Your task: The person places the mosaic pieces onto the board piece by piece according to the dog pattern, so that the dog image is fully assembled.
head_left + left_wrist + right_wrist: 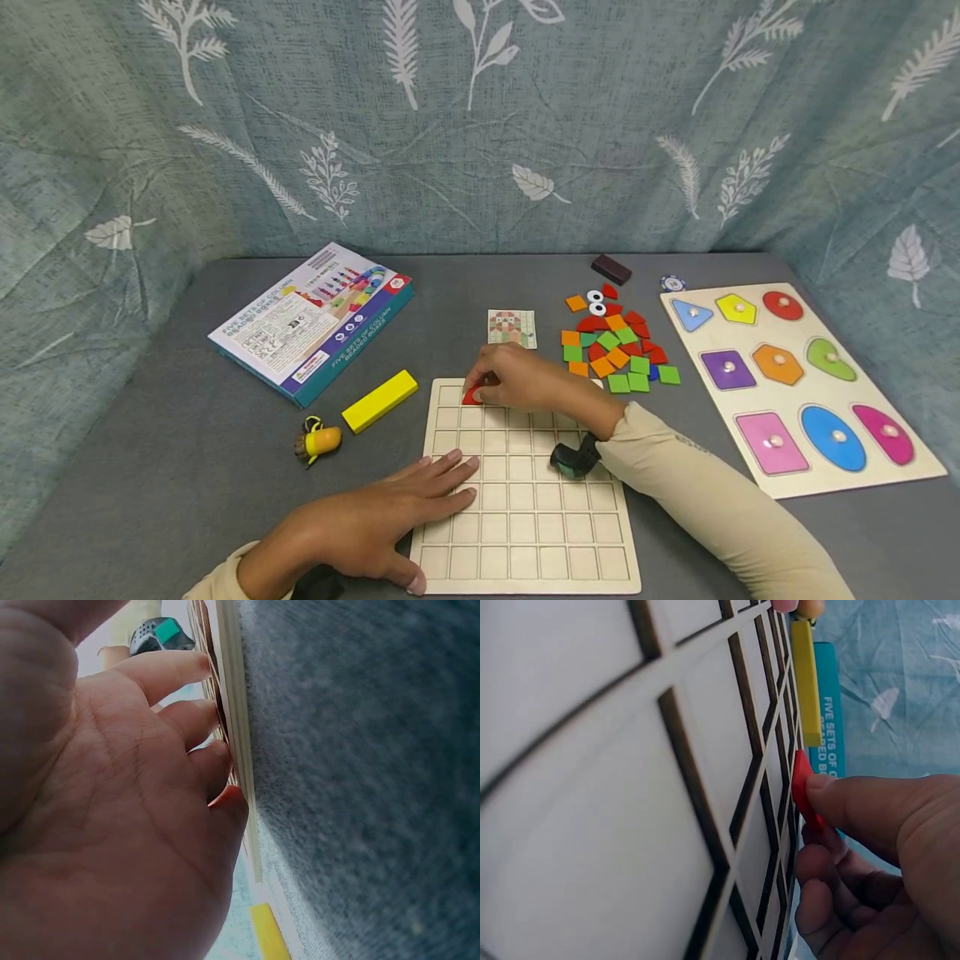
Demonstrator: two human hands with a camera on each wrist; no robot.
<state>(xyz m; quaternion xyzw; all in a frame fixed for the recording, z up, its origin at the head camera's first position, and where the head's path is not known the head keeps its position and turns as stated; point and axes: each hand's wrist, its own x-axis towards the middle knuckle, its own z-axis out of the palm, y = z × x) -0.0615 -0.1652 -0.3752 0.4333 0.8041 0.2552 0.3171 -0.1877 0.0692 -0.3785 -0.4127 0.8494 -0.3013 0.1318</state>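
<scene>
Right hand (517, 379) at far edge of grid board (525, 533), fingers curled, pinching red tile (472, 395) between thumb and fingertips. Tile (804, 787) tilted on edge against top row of grid, near left corner; one edge touching board (592, 787), not lying flat in a cell. Thumb (855, 806) on top of tile, other fingers tucked below. Beige sleeve (712, 492) crossing right side of board; dark wrist device (576, 457) resting over grid.

Left hand (375, 525) flat on near left part of board, fingers straight and spread, palm down, holding nothing. Wrist view: fingertips (217, 761) pressing on board's surface, board edge (240, 750) seen side-on against grey table (360, 787).

Around the work: pile of coloured tiles (615, 346) just beyond right hand, orange, red, green, two eye pieces on top. Pattern card (512, 327) beside pile, left of it. Shape puzzle (795, 383) at right, well apart from grid. Yellow block (380, 401) just left of board; small figure (318, 440) near it; box (315, 321) farther left. Dark block (611, 268) and chip (672, 283) at back of table. Leaf-print cloth (480, 125) behind.
</scene>
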